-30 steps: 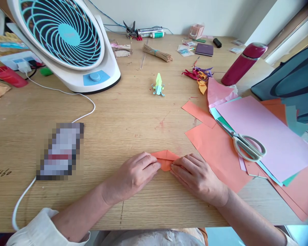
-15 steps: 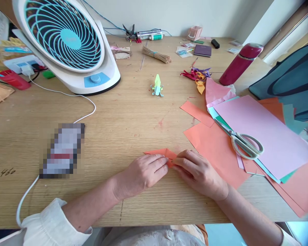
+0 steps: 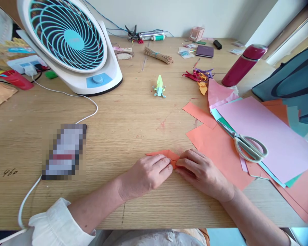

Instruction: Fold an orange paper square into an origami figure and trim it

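A folded piece of orange paper (image 3: 166, 153) lies on the wooden table in front of me, partly covered by my fingers. My left hand (image 3: 151, 171) presses its fingers together over the paper's left and middle part. At the paper's right end, my right hand (image 3: 197, 171) pinches the edge between thumb and curled fingers. The near side of the folded piece is hidden under both hands. Just right of my right hand lies a larger sheet of orange paper (image 3: 220, 150), with an orange strip (image 3: 200, 114) above it.
White-handled scissors (image 3: 246, 145) rest on stacked coloured paper (image 3: 272, 136) at right. A small green-and-blue paper figure (image 3: 159, 87) stands ahead. Left are a phone (image 3: 65, 148) with a white cable and a fan (image 3: 74, 41). A red flask (image 3: 243, 65) stands far right.
The view has shifted slightly, so everything sits a little further right. My right fingers have moved slightly at the paper's right end; both hands still hold it.
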The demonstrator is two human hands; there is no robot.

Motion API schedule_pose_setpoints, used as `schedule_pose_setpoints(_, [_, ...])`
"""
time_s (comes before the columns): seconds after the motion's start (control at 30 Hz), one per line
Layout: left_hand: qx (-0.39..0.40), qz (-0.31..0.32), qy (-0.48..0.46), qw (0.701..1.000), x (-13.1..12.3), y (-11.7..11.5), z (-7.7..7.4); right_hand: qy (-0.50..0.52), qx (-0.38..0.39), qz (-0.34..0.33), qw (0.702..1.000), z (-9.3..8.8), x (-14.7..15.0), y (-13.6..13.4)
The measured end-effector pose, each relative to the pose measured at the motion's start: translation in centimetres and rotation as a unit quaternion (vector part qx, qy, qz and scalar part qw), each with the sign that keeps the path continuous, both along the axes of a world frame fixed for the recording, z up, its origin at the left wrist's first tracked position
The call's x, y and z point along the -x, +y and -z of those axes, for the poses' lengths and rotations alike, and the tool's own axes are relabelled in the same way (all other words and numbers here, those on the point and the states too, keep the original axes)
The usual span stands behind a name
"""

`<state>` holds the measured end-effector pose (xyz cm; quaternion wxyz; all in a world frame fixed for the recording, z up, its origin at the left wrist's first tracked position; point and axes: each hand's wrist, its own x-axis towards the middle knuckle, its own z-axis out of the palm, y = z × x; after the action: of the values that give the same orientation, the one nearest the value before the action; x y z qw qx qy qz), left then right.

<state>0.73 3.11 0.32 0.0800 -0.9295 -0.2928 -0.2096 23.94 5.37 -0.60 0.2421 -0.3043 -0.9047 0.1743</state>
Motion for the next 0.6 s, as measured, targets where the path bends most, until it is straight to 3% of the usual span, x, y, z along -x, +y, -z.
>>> schedule_pose_setpoints(0.6, [0.076,-0.033,-0.026,0.996,-0.35,-0.29,0.02,-0.008,-0.033,0.017,0.999,-0.12,0.28,-0.23])
